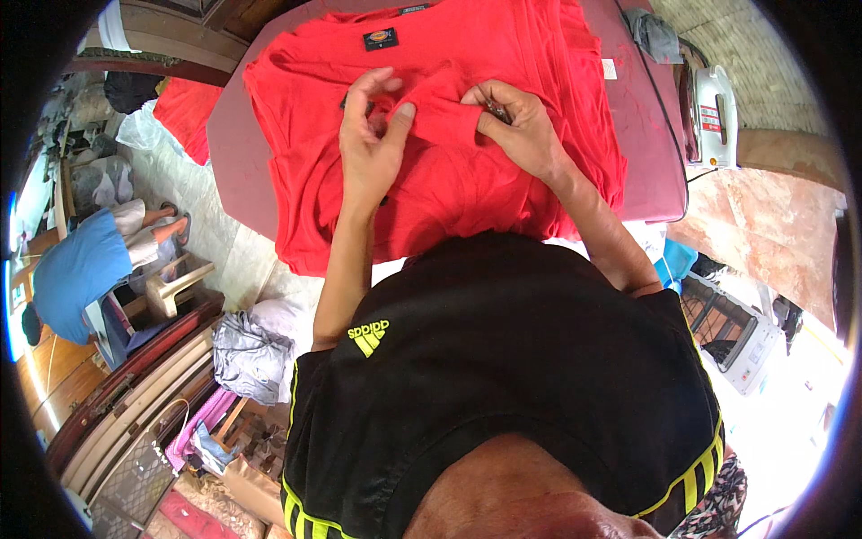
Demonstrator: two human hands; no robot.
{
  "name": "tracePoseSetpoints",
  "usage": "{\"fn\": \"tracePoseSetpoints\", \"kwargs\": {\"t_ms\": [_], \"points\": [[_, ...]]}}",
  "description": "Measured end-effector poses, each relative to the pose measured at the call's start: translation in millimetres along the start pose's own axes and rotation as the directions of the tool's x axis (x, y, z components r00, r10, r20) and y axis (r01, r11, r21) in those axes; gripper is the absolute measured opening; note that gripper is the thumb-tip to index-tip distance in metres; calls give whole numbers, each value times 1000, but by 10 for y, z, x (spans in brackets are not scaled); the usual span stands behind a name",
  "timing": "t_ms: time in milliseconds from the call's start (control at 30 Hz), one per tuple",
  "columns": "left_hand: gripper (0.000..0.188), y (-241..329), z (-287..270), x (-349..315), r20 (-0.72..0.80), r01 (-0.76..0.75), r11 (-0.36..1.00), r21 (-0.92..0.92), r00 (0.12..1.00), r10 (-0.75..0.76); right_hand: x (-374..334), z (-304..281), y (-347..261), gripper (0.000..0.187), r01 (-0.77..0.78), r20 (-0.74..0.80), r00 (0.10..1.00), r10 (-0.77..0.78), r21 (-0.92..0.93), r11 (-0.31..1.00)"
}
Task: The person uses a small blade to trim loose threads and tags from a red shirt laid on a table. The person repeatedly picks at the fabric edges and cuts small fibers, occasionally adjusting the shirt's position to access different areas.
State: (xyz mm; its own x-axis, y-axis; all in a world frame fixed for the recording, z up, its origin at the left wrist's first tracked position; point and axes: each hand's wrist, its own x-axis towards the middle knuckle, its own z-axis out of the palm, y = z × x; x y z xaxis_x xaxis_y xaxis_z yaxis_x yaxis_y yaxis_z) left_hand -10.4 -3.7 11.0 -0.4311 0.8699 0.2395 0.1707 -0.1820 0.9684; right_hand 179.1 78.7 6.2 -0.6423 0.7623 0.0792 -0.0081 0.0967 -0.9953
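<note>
A red shirt (314, 135) with a dark neck label lies spread and rumpled on a maroon-covered board (655, 180). Over its middle, my left hand (371, 153) touches the cloth, its thumb and fingers apart. My right hand (521, 130) pinches a raised fold of the shirt between thumb and forefinger. A small dark, shiny metal thing (498, 111) sits inside the curl of that same hand; its kind is mostly hidden by the fingers.
On the right stands a white iron (716, 117), a dark cord (660, 90) running along the board's edge near it. Grey bundled cloth (251, 355) and long wooden rails (135, 391) are at left. Farther left, a person in blue (85, 265) bends over.
</note>
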Motion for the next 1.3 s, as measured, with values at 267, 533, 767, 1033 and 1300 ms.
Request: {"fn": "tracePoseSetpoints", "kwargs": {"t_ms": [267, 533, 767, 1033, 1300], "points": [[40, 266, -46, 196, 502, -527, 752, 397, 810, 303, 35, -66, 38, 19, -137, 112, 987, 113, 235, 962], [31, -29, -1, 236, 470, -336, 932, 138, 850, 237, 27, -121, -33, 17, -245, 166, 965, 202, 312, 918], [23, 75, 156, 98, 318, -319, 941, 110, 909, 271, 4, -20, -41, 13, -145, 42, 989, 139, 289, 946], [17, -39, 205, 31, 227, -197, 965, 174, 961, 156, 2, 4, 44, 11, -93, -4, 995, 97, 247, 965], [13, -37, 158, 16, 159, -248, 937, 245, 964, 214, 17, -194, -95, 17, -249, 219, 958, 185, 317, 915]]}}
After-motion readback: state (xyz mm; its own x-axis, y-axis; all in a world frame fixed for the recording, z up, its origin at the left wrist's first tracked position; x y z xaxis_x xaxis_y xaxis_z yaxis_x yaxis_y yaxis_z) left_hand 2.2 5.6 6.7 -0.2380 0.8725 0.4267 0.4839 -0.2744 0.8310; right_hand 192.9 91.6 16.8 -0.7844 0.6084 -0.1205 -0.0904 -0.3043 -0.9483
